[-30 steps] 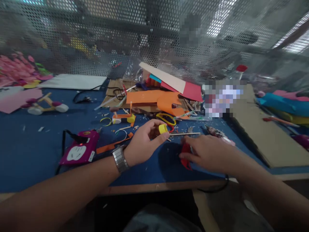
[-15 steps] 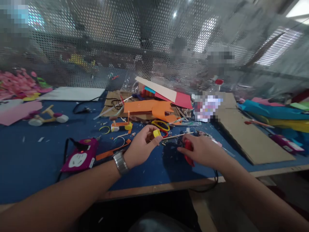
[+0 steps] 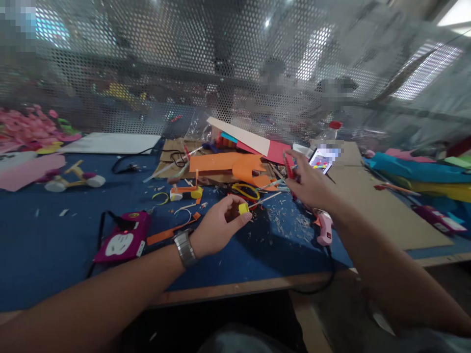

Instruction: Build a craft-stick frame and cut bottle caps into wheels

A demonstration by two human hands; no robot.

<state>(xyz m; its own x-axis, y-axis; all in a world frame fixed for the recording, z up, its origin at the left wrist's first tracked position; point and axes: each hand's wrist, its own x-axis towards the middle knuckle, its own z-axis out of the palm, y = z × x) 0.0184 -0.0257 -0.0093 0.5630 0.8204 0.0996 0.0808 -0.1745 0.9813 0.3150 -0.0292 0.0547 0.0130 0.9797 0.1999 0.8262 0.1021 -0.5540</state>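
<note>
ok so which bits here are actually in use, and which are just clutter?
In use:
- left hand pinching a yellow cap on a thin stick
- right hand gripping a red tool

Lying about:
- pink glue gun
- purple power strip
- orange paper
- yellow scissors
- cardboard sheet

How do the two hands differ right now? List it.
The left hand is low over the blue table, pinching a yellow cap on a thin stick; the right hand is raised farther back, gripping a red tool. The left wrist wears a watch; the right is bare. Both hold something.
</note>
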